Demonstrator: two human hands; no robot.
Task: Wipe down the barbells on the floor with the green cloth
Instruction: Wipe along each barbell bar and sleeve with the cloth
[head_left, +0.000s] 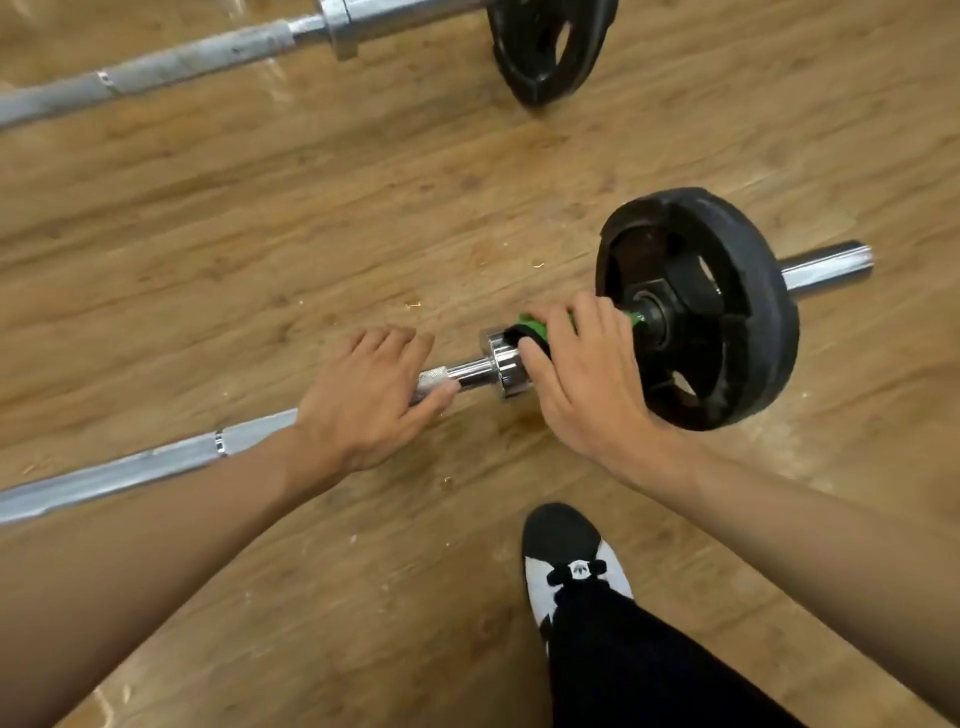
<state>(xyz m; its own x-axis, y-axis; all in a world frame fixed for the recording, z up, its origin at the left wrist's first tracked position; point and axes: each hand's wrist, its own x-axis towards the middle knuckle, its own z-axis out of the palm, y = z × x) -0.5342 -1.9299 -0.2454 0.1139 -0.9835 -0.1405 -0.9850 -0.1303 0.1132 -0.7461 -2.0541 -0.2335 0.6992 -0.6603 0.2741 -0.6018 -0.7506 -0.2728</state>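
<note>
Two bars: r. hand (587, 395) gripped cloth (535, 327) round near bar (130, 470) by plate (727, 312), mid-frame; l. hand (363, 405) lay loose on its shaft. Upper left, far bar (182, 65) I judged not yet wiped.

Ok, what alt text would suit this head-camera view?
The right hand grips a green cloth round the near barbell beside its black weight plate; the left hand rests on the shaft. A second barbell lies beyond.
</note>
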